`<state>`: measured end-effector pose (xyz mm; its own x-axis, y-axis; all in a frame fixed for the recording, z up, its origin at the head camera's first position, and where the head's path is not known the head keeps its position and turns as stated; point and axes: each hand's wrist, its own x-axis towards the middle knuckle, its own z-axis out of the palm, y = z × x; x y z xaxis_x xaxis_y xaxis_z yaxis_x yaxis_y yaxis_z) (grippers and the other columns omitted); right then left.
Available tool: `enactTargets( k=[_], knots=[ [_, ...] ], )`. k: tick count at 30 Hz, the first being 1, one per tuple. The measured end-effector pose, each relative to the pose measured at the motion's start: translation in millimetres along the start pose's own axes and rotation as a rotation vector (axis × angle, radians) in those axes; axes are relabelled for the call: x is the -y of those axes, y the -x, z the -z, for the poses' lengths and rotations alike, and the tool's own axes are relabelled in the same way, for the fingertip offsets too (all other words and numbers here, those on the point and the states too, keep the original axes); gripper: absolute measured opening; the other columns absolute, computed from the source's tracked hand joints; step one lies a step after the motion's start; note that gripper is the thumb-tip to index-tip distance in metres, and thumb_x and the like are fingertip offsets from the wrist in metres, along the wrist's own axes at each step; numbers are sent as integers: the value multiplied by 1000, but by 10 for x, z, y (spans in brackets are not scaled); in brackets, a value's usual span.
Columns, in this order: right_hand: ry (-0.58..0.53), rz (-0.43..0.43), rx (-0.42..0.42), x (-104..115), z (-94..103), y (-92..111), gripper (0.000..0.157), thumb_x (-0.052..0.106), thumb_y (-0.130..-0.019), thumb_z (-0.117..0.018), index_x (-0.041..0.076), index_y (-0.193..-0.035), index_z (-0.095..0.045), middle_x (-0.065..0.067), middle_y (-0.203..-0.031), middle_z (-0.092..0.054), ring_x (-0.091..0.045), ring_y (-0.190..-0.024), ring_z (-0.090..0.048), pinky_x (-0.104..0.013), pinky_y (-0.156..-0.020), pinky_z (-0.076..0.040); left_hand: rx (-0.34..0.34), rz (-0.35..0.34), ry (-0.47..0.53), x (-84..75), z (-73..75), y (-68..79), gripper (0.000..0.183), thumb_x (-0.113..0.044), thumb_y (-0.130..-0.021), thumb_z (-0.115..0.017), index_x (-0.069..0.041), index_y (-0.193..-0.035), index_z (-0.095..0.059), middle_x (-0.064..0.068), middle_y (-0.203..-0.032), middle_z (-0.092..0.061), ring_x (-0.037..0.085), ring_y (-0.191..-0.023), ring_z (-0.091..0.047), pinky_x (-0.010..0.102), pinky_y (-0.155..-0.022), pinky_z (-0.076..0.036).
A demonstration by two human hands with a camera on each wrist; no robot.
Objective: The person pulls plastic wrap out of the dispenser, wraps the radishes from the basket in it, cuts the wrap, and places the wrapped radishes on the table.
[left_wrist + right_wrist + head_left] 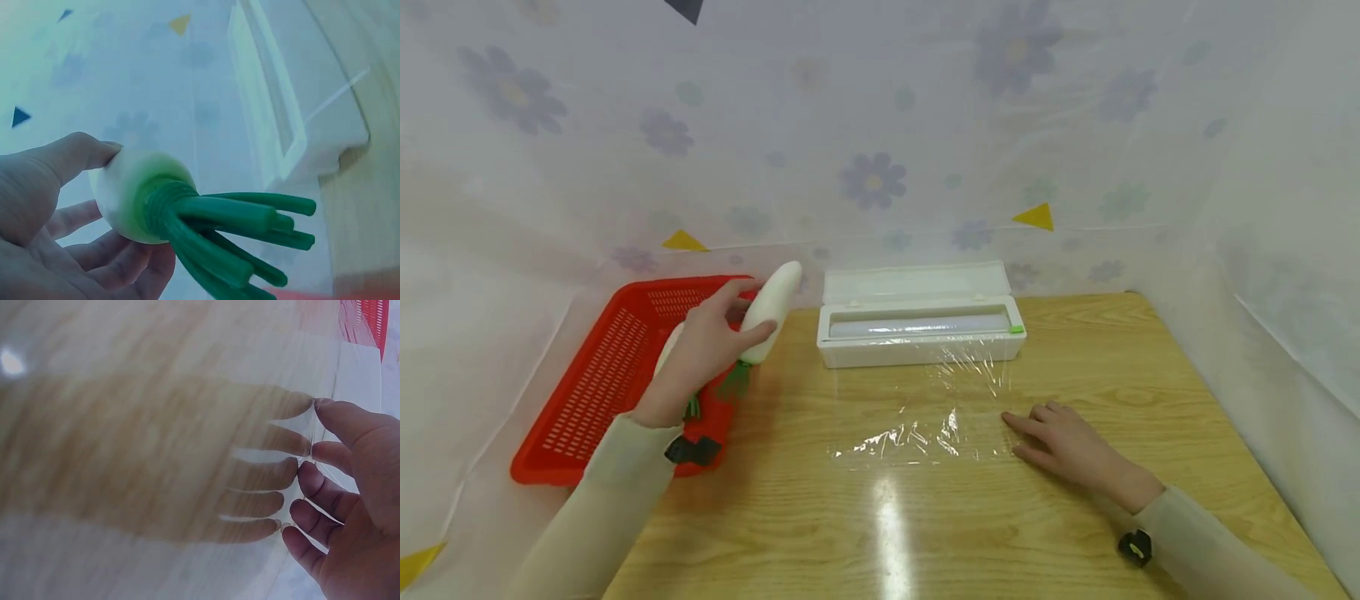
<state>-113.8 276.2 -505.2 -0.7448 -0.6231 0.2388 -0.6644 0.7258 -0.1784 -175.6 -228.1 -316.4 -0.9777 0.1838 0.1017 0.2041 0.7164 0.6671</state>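
Radish [772,310] | left hand [706,340] pinching its body, leaves free, by basket's [591,392] right edge | right hand [1066,442] loosely spread, tips on table [1060,542] near wrap's [925,433] right edge, probably keeping it flat

Glossy, finely creased clear plastic film [917,429] catches the light over a smooth wood-grained tabletop [1075,350] with a polished sheen, alongside a box [859,357] of smooth white plastic, a perforated red plastic basket [583,387], a smooth-skinned radish [772,310] with plastic-looking green stalks [225,214], and matt cloth sleeves [602,500].
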Motion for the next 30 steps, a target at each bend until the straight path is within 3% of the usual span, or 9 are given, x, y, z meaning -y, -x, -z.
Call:
enactTargets(
  k=[5,12,19,30],
  knots=[
    [10,15,-10,-9,12,-7,50,27,-90,-81,8,-135,-70,12,-88,-52,-5,-77,-39,-31,-70,-38,43,-58,17,-105,-327,-1,58,-24,-96,-77,-13,-147,-52,17,-131,-69,33,-108,-69,48,-82,-60],
    [12,17,-7,21,49,-12,50,26,-90,-81,7,-134,-70,11,-86,-51,-5,-75,-37,-30,-68,-37,120,-128,33,-214,-796,0,49,-18,-93,-80,-3,-135,-59,19,-119,-73,32,-101,-71,43,-78,-61],
    [20,21,-13,19,31,-4,50,26,-89,-82,7,-134,-70,11,-85,-51,-5,-74,-38,-31,-68,-38,221,-219,37,-233,-1266,17,46,-12,-90,-82,-8,-132,-65,14,-119,-73,28,-101,-69,41,-83,-58],
    [10,30,-29,-4,12,14,50,25,-89,-82,7,-134,-71,12,-86,-50,-5,-75,-38,-29,-68,-36,373,-318,-127,-370,-1850,25,44,-18,-91,-82,-6,-131,-67,9,-123,-73,25,-109,-68,43,-95,-54]
  ],
)
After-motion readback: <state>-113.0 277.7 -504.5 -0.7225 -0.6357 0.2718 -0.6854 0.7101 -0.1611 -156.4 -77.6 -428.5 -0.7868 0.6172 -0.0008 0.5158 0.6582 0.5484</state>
